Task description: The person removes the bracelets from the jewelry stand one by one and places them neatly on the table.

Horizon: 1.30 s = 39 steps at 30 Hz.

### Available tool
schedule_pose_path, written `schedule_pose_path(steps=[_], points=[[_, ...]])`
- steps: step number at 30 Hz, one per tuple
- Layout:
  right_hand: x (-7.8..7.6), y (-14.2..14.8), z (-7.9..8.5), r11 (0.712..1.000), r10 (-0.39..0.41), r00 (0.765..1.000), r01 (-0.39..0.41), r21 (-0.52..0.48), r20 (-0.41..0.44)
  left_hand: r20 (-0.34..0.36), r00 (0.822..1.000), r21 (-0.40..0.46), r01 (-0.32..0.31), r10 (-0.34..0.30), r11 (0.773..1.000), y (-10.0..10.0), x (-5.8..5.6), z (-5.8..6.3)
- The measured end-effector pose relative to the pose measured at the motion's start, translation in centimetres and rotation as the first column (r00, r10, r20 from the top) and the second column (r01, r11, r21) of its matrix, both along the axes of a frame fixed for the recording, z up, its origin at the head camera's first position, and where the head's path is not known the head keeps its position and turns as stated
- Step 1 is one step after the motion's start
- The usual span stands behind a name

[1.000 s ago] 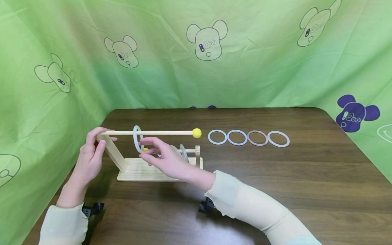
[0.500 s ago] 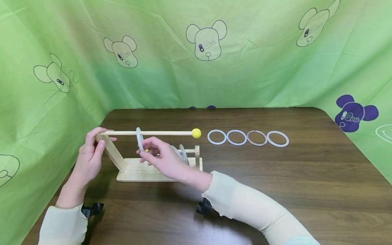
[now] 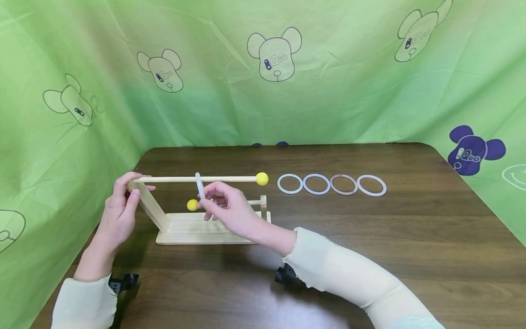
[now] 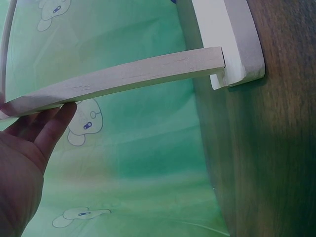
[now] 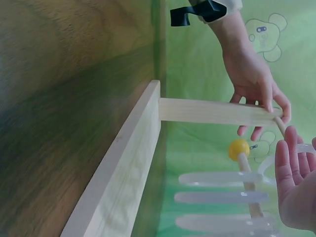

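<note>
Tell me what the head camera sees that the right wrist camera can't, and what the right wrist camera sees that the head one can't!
Only the head view shows the four flat rings in a row on the table, and the upper yellow ball at the end of the upper rod.

Only the right wrist view shows the hanging rings around the lower rod; in the head view the right hand hides them.

Both show the left hand holding the slanted post, and the lower yellow ball.

Left fingers [image 3: 122,183] grip opposite the thumb [image 3: 132,201]; right fingers [image 3: 219,188] pinch, right forearm [image 3: 341,262] slanting inward
</note>
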State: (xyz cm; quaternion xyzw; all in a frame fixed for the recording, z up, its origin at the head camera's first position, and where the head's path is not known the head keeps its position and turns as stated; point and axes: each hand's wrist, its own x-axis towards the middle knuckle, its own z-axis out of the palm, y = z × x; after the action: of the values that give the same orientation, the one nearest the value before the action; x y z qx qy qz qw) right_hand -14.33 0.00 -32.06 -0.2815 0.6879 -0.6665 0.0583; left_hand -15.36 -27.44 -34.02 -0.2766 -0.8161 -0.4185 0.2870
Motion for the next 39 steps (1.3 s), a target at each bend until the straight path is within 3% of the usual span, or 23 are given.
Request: schedule_pose_path(steps=[7, 26, 39], points=[[0.3, 1.7, 0.3, 1.000, 0.000, 1.000, 0.000, 0.022, -0.014, 0.021, 1.000, -0.011, 0.002, -0.002, 1.000, 0.0, 0.2, 0.2], [0.7, 5.3, 0.2, 0.997, -0.043, 0.995, 0.048, 0.053, -0.093, 0.000, 1.000, -0.011, -0.003, 0.003, 1.000, 0.0, 0.0, -0.1], [1.0, 7.2, 0.3, 0.997, -0.057, 0.994, 0.063, 0.054, -0.096, -0.007, 1.000, -0.013, -0.007, 0.007, 1.000, 0.0, 0.0, -0.1]])
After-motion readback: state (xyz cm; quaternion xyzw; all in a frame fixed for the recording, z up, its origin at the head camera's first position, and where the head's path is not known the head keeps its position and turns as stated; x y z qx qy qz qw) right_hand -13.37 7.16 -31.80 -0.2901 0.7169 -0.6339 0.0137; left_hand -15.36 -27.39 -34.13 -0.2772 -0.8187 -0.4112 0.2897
